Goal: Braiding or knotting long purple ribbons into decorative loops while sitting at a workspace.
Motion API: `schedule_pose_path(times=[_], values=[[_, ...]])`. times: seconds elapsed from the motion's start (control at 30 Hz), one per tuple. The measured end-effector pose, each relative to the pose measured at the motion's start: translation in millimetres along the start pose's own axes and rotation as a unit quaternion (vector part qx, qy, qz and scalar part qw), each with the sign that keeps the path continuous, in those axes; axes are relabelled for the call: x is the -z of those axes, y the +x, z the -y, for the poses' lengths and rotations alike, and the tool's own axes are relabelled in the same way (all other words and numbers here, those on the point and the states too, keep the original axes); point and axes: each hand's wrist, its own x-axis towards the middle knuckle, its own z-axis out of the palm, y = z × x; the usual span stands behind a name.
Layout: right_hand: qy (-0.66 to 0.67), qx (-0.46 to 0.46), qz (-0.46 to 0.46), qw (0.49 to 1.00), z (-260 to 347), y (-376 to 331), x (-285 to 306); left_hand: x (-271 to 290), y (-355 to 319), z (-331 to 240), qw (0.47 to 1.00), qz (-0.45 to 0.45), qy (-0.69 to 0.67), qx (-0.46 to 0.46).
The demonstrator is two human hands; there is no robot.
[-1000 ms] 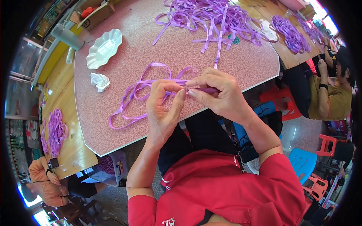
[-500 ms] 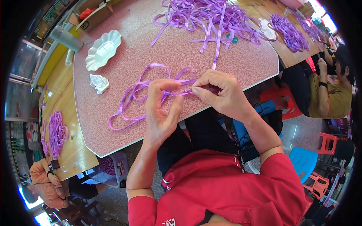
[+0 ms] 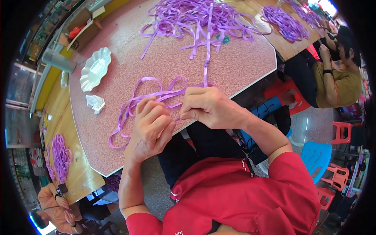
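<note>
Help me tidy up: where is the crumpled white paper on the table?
In the head view the crumpled white paper lies on the pink speckled table, on the person's left, just below the white scalloped plate and left of the looped purple ribbon.

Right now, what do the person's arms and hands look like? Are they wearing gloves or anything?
No gloves. Both the left hand and the right hand are bare, with no rings, watch or bracelet showing. The forearms are bare too. Short red sleeves of a red shirt cover only the upper arms.
</note>
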Motion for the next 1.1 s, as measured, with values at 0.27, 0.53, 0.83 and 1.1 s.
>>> schedule_pose_path(times=[0.27,0.53,0.83,1.1], values=[[0.03,0.058,-0.033,0.997,15.2,-10.3,-9.5,-2.9,-8.2,7.2,0.985,0.039,-0.149,0.076],[0.28,0.082,-0.08,0.953,50.6,-21.4,49.8,-49.0,85.7,28.9,0.991,0.103,-0.039,-0.072],[0.399,0.024,-0.319,0.859,-15.7,-55.5,181.4,8.4,60.9,48.5,0.98,0.091,-0.137,0.112],[0.26,-0.127,-0.385,0.877,-104.7,-67.3,223.6,69.9,-39.9,62.7,0.89,-0.004,-0.254,0.378]])
